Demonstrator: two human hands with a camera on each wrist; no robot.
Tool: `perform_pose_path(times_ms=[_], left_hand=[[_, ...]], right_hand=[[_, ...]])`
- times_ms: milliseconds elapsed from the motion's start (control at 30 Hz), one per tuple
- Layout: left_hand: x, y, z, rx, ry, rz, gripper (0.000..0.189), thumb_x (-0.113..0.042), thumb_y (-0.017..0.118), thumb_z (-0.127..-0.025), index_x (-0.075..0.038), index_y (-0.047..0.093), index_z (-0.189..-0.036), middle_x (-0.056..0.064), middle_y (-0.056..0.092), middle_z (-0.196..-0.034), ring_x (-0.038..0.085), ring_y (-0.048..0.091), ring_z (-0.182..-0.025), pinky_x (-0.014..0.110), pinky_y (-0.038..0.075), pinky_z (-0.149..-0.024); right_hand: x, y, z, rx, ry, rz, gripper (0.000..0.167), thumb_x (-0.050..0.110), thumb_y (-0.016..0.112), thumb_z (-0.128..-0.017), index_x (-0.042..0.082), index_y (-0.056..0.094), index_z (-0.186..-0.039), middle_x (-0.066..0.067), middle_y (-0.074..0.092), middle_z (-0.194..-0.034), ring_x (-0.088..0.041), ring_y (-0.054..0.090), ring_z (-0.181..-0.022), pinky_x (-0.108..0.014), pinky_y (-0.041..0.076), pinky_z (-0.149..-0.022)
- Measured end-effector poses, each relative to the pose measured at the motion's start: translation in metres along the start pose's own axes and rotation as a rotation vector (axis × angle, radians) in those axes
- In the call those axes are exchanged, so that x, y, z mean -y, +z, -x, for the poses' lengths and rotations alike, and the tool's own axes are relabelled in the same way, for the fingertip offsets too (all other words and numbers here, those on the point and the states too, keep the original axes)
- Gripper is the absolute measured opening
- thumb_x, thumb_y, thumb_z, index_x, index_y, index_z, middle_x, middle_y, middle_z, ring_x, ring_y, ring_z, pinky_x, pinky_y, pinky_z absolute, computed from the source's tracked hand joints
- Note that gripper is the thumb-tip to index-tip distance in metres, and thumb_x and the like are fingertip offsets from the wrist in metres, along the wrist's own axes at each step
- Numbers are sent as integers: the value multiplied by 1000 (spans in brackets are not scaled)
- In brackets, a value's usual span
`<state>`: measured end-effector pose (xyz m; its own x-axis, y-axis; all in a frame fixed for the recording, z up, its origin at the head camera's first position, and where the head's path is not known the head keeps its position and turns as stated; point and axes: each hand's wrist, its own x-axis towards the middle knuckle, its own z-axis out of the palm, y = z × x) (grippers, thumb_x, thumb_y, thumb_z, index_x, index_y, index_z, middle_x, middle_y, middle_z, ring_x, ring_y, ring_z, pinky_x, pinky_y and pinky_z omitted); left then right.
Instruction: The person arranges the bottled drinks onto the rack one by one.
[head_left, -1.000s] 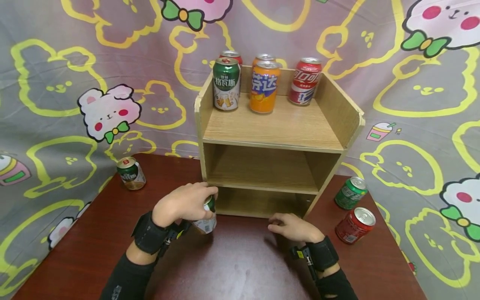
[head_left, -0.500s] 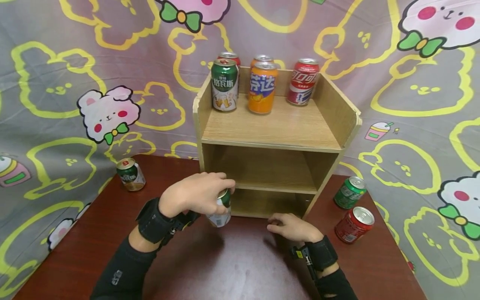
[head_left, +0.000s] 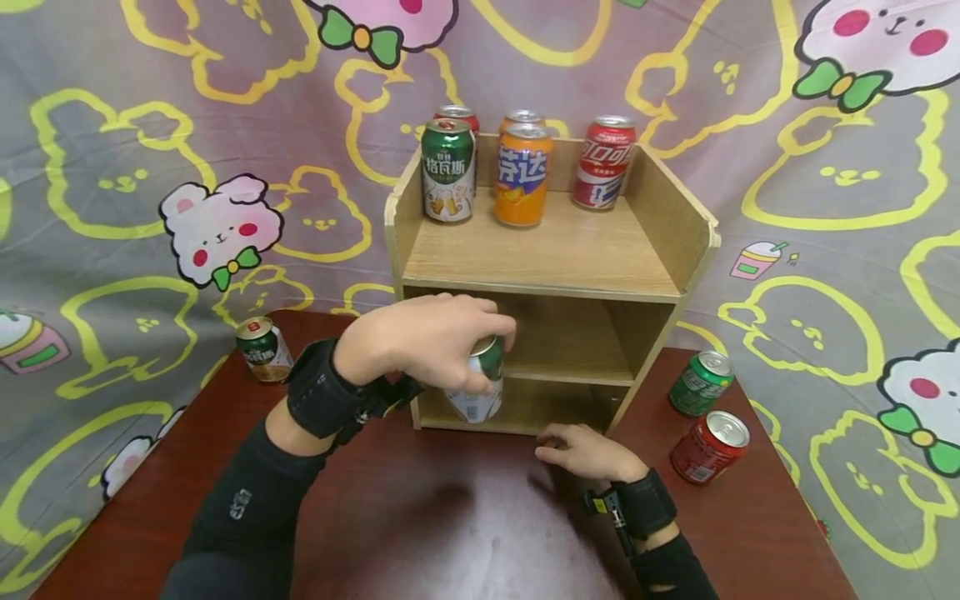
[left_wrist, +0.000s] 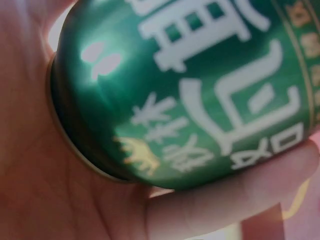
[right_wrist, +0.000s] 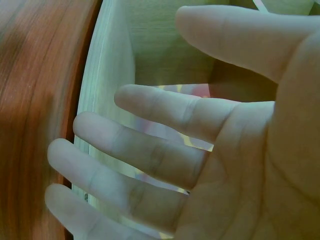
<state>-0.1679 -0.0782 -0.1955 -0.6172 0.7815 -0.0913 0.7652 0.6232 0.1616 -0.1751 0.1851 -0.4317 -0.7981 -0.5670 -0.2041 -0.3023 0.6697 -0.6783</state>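
My left hand (head_left: 431,337) grips a green and white drink can (head_left: 483,382) from above, off the table and in front of the shelf's lower levels. In the left wrist view the green can (left_wrist: 200,90) has its top against the palm, with a finger (left_wrist: 235,200) along its side. My right hand (head_left: 588,452) rests near the table by the shelf's lower right front corner, holding nothing. The right wrist view shows this right hand (right_wrist: 220,155) with its fingers spread and relaxed, the thumb apart, the wooden shelf (right_wrist: 112,65) behind them.
On the top of the wooden shelf (head_left: 540,262) stand a green-white can (head_left: 447,175), orange cans (head_left: 522,179) and red cans (head_left: 602,167). Another green can (head_left: 264,352) stands at the table's left. A green can (head_left: 701,385) and a red can (head_left: 708,450) stand at the right.
My left hand has lifted the can off the table and carried it up and to the right, in front of the shelf opening. The right hand has stayed in place.
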Motion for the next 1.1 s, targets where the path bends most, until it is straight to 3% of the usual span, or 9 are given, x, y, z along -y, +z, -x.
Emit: perform_pose_path(times_ms=[233, 600, 800, 1100], left_hand=[[-6, -33, -10, 30, 51, 24, 38, -39, 70, -81, -20, 56, -111, -3, 53, -103, 15, 51, -88, 29, 46, -67], [-9, -84, -23, -48, 171, -3, 38, -36, 70, -81, -15, 56, -109, -3, 56, -96, 11, 52, -84, 27, 44, -70], [-14, -104, -28, -59, 109, -32, 39, -36, 70, -81, -15, 55, -110, 0, 56, -97, 15, 52, -86, 31, 45, -71], [-11, -115, -51, -37, 1, -84, 39, -32, 67, -83, -14, 52, -114, 4, 53, -99, 16, 53, -90, 32, 48, -72]], right_hand=[[0, 0, 1, 7, -7, -23, 40, 33, 55, -96, 1, 60, -120, -6, 63, -110, -25, 60, -100, -43, 49, -80], [-4, -1, 0, 17, -16, -7, 41, 34, 53, -97, 2, 60, -121, -6, 63, -111, -24, 60, -99, -42, 50, -80], [-1, -3, -1, 4, -13, 4, 40, 33, 54, -96, 2, 60, -121, -6, 63, -110, -23, 61, -98, -42, 50, -80], [-4, 0, 0, 11, -22, -9, 41, 35, 54, -96, 2, 60, -120, -5, 63, -109, -23, 60, -98, -42, 50, -79]])
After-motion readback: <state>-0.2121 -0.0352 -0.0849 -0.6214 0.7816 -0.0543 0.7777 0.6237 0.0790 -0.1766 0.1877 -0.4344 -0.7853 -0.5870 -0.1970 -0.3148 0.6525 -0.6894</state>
